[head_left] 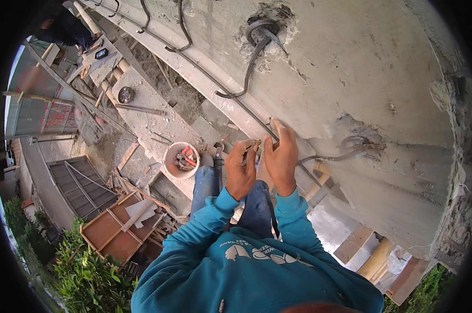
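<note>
A long thin steel bar (204, 72) runs slantwise along the foot of a grey concrete wall (350, 68). Over this bar my right hand (282, 161) is closed, its thumb and fingertips on either side of it. My left hand (240, 172) is just to the left, fingers curled and thumb pressed in; a small bit at its fingertips is too small to name. Bent steel hooks meet the bar, one hook (249, 70) coming from a broken-out hole and another (330, 156) from a chipped patch at right. My palms are hidden.
Left of my legs, a white bucket (167, 166) with red-handled items stands on a dusty plank (142, 125). Farther along lie a small dark bowl (126, 94) and a hammer-like tool (140, 109). Another person (69, 28) is at the top left. Timber panels (123, 227) lie well below.
</note>
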`<state>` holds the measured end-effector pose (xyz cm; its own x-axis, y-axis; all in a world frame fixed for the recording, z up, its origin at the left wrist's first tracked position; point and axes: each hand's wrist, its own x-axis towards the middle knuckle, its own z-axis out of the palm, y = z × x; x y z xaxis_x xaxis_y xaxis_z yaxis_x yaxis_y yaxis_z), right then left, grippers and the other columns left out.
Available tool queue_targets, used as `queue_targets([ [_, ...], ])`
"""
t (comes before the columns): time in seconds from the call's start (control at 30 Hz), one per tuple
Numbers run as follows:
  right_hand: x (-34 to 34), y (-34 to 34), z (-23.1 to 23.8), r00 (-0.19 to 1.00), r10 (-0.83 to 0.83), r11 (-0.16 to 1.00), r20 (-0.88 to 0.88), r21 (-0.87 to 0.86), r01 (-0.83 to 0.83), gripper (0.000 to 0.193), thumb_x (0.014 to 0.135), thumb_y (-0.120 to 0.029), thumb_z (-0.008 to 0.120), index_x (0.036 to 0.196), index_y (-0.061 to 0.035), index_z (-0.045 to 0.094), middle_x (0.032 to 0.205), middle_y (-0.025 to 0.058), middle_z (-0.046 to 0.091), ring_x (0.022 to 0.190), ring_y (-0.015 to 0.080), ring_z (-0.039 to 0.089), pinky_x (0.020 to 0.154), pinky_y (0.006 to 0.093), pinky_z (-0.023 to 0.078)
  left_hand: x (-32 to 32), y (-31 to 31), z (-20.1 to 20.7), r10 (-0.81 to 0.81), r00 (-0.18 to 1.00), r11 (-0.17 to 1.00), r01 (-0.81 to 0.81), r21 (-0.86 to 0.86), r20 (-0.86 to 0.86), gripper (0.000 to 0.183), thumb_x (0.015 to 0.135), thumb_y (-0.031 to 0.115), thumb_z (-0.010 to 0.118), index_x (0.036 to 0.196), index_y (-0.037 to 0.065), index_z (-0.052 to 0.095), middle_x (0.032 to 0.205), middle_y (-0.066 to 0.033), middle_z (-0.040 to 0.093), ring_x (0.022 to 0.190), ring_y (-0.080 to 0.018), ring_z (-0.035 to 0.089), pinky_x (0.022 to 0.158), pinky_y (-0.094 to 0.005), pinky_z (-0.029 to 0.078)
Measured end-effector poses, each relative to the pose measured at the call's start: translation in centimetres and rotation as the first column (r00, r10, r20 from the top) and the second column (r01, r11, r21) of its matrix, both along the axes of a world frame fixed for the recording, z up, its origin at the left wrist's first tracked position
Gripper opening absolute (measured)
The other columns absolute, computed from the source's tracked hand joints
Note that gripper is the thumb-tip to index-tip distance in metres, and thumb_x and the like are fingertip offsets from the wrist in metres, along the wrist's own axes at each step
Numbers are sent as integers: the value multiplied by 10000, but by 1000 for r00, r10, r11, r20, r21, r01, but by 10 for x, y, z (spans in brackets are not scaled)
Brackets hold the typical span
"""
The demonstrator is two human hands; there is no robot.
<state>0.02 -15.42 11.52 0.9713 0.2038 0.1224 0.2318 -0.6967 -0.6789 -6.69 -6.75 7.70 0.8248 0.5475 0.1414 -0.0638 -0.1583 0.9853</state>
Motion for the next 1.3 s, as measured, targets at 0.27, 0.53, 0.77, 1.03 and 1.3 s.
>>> queue_targets([
  [0.27, 24, 20, -15, 995, 30, 983, 97, -185, -11, 239, 882, -104, 650, 1106, -20, 670, 980, 176, 653, 902, 359, 654, 784, 431, 514, 9, 0, 2, 100, 994, 994, -102, -42, -36, 91, 927, 1, 582, 1011, -3, 618, 909, -159, 664, 801, -269, 660, 702, -351, 511],
  [0.53, 28, 37, 19, 966, -161, 981, 203, 137, 134, 71, 917, -35, 604, 945, 21, 637, 892, 155, 690, 787, 323, 680, 673, 387, 527, 28, 5, 11, 126, 991, 970, -133, -203, -48, 70, 916, 29, 597, 966, 9, 641, 842, -162, 672, 726, -305, 664, 650, -375, 508],
  [0.77, 9, 24, 29, 974, -222, 974, 44, 51, 219, 165, 883, -92, 595, 1011, -6, 652, 806, 156, 687, 741, 321, 676, 676, 404, 513, 41, 31, 23, -101, 978, 982, 69, -174, -181, 153, 945, 142, 611, 935, 0, 668, 778, -95, 707, 734, -145, 690, 652, -279, 527],
  [1.03, 12, 17, 34, 925, -293, 952, -243, -167, 258, 259, 805, -224, 571, 862, -6, 699, 792, 215, 682, 768, 419, 659, 687, 474, 498, 59, 51, 35, -282, 943, 956, 260, -135, -178, 150, 917, 145, 630, 914, 5, 685, 728, -86, 697, 628, -127, 637, 599, -292, 495],
  [1.3, 16, 15, 36, 875, -321, 936, -362, -266, 233, 275, 879, -255, 575, 797, -16, 683, 800, 226, 669, 796, 445, 641, 697, 496, 497, 101, 61, 34, -397, 887, 912, 411, 9, -235, 148, 893, 168, 637, 882, 35, 702, 685, -86, 683, 600, -169, 629, 575, -316, 473],
])
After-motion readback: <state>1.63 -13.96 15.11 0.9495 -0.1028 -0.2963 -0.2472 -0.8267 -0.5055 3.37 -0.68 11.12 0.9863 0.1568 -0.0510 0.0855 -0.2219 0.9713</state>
